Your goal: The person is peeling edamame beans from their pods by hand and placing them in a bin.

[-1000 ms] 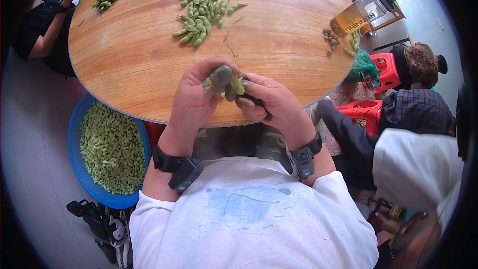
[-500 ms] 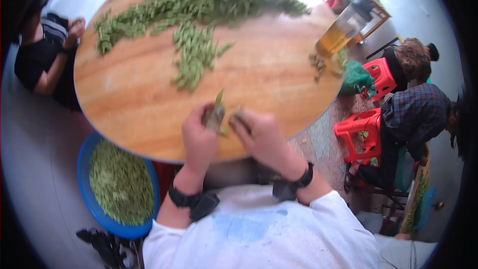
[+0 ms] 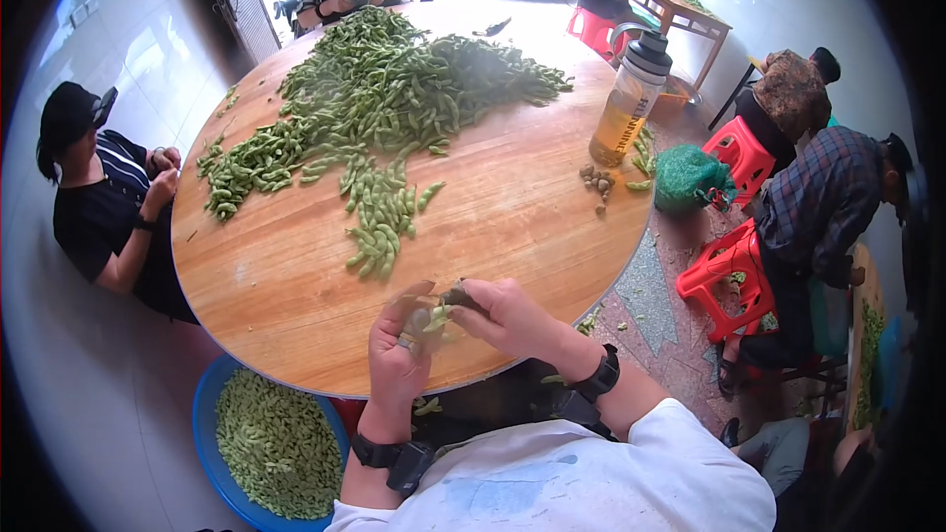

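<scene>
My left hand (image 3: 396,350) and my right hand (image 3: 507,315) meet over the near edge of a round wooden table (image 3: 286,286). Both grip a small bunch of green pods (image 3: 434,317) between the fingertips; a dark tool or stem end shows at my right fingers, too blurred to tell which. A short row of loose green pods (image 3: 379,227) lies just beyond my hands. A large heap of green pods (image 3: 394,89) covers the far half of the table. Black bands sit on both wrists.
A blue basin (image 3: 212,404) full of pods stands on the floor at my lower left. A plastic bottle of amber liquid (image 3: 629,103) stands at the table's right edge, small brown bits (image 3: 597,180) beside it. People sit around on red stools (image 3: 734,271).
My head has lifted, so the view now takes in the whole table and the far people. My hands stay together on the pods at the near edge.
</scene>
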### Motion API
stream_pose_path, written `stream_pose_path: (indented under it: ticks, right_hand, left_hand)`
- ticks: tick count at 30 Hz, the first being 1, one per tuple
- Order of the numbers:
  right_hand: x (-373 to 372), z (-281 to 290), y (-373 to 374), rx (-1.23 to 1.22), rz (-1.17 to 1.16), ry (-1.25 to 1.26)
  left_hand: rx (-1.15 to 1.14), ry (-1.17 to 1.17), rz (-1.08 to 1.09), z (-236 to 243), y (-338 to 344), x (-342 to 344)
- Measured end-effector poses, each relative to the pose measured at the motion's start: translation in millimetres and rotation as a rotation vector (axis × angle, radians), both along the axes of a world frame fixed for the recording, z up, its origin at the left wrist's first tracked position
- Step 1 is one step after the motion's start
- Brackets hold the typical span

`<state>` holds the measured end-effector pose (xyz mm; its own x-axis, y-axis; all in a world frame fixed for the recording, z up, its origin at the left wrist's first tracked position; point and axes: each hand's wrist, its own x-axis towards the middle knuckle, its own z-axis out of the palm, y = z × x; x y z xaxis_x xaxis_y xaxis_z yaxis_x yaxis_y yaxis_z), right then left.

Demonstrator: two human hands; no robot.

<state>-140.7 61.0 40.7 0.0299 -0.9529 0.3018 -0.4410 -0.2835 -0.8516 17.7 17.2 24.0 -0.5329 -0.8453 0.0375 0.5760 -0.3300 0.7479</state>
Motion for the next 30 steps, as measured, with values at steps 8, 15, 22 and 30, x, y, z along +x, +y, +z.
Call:
stream_pose_path:
  ticks: [8,15,22,30]
  right_hand:
    - [16.2,-17.2,-4.6,-0.052,-0.271,-0.121]
    - [14.1,-25.6,0.8,0.436,0.133,-0.615]
    - [16.0,-15.5,2.1,0.561,0.194,-0.793]
    - [7.5,-26.5,8.5,0.714,0.319,-1.067]
  left_hand:
    - [0.079,0.128,-0.054,-19.5,-6.1,-6.2]
    - [0.034,-0.073,0.222,-17.5,0.8,-9.6]
    - [-0.330,-0.503,0.400,-16.2,2.9,-11.0]
    - [-0.407,-0.571,0.436,-13.5,10.1,-9.9]
